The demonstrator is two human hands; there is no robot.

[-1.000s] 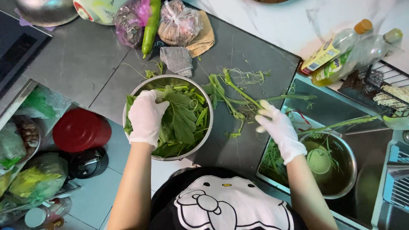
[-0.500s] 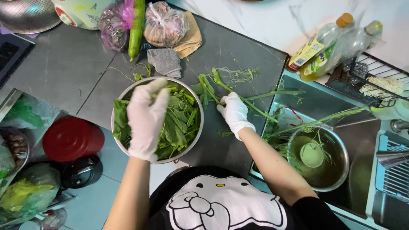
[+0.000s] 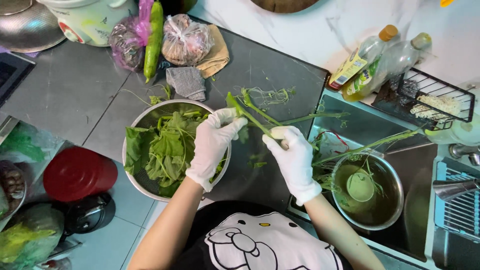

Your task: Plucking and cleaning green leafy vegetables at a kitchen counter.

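Both my hands wear white gloves. My left hand pinches the upper part of a long green vegetable stem, just over the right rim of a metal colander filled with green leaves. My right hand grips the same stem lower down, above the dark counter. More long stems trail from my right hand across the sink toward the right.
A metal bowl of murky water with a small cup sits in the sink. Bagged produce, a green cucumber and a grey cloth lie behind the colander. Bottles and a wire rack stand right. A red lid is at left.
My left hand lifted off the leaves in the colander and moved right to meet my right hand on the stem. My right hand came in from the sink side toward the colander.
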